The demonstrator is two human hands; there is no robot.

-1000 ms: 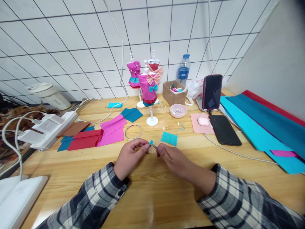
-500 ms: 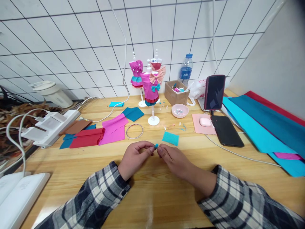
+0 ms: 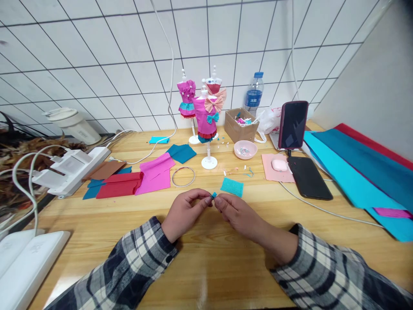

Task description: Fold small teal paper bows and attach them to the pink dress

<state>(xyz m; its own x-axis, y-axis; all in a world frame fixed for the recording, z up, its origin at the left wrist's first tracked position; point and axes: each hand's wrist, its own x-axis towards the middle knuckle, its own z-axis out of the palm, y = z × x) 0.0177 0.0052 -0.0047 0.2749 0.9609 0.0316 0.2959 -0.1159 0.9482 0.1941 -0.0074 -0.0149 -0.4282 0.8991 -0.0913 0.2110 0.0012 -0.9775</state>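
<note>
A tiny piece of teal crepe paper (image 3: 214,195) is pinched between my two hands, mostly covered by the fingertips. My left hand (image 3: 188,212) closes thumb and forefinger on its left side. On the other side, my right hand (image 3: 240,214) grips it with curled fingers. Just beyond the hands lies a flat turquoise crepe piece (image 3: 232,187). Behind it, a small dress form (image 3: 206,114) wears a pink paper dress with a peach bow and a turquoise bow. Two more dressed forms stand at its back, one of them a pink-topped form (image 3: 187,97).
Left are pink crepe sheets (image 3: 155,174), red crepe (image 3: 119,185), a metal ring (image 3: 183,177) and a power strip (image 3: 75,172). Toward the back stand a pink bowl (image 3: 245,150), a cardboard box (image 3: 237,129) and a bottle (image 3: 254,95). Phones, including a flat black one (image 3: 308,178), lie right.
The view has shifted slightly, so everything sits a little differently in it. Both hands still pinch the teal piece, their fingertips very close together.
</note>
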